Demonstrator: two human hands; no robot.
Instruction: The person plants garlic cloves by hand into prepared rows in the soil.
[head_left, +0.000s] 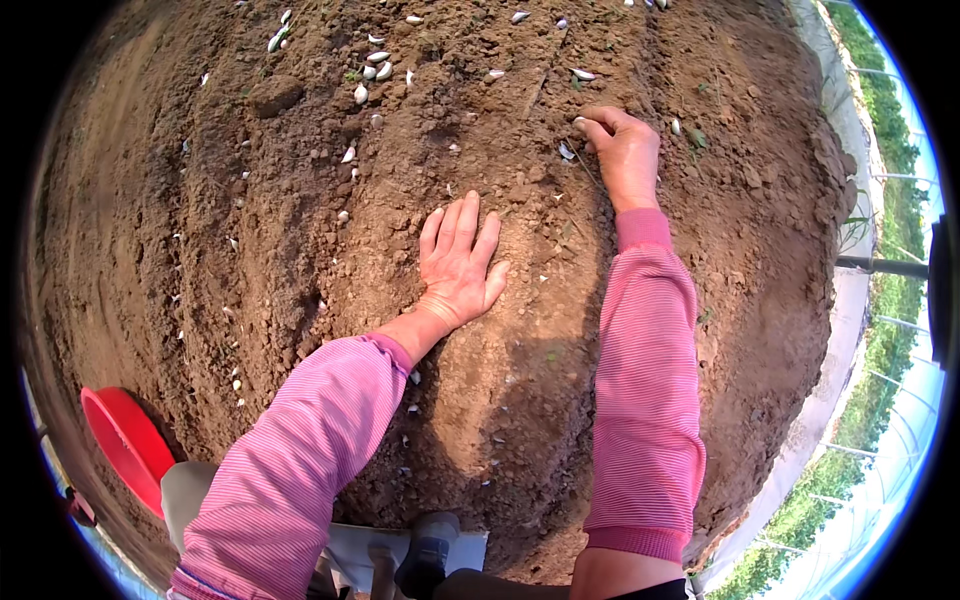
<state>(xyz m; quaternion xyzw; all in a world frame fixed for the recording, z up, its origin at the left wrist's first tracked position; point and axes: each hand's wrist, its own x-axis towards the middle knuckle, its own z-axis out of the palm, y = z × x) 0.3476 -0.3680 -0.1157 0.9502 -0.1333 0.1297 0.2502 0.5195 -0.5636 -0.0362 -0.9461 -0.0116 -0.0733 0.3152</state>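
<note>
My left hand (461, 259) rests palm down on the brown soil (540, 240), fingers a little apart, with nothing in it. Farther out and to the right, my right hand (621, 146) is low over the ground, thumb and forefinger pinched together. A small pale spot shows at those fingertips; whether it is a nail or a garlic clove I cannot tell. Just beyond this hand lies a white garlic clove (583, 74), and another clove (676, 127) sits to its right. A pale papery flake (565, 151) is just below the pinched fingers.
Cloves lie in rough rows to the left, with a loose cluster (377, 66) at upper middle. A red plastic basin (127, 442) stands tilted at lower left. My shoe (429, 551) is by a pale board (471, 551). A pale strip (847, 330) borders the soil on the right.
</note>
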